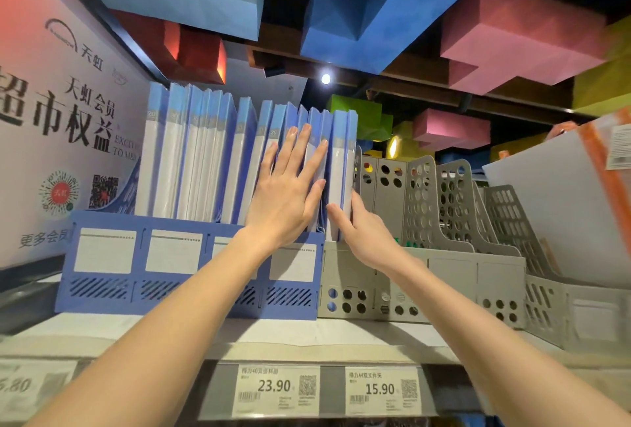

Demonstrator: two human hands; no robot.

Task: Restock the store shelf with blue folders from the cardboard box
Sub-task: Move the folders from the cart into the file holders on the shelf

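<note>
**Both hands on the folder row**

The blue folders stand upright at centre frame, most of them in a blue rack on the shelf. The left hand presses flat on their spines, fingers straight. The right hand grips the rightmost folders, thumb in front and fingers curled round the side.

Shelf-edge price tag: 23.90. Neighbouring tag on right: 15.90. Far-left tag: blurred, ends ".80". Wall poster: 天虹, 天虹会员, 超市权益, English line half hidden. Blue folders: spine number 30.
</note>
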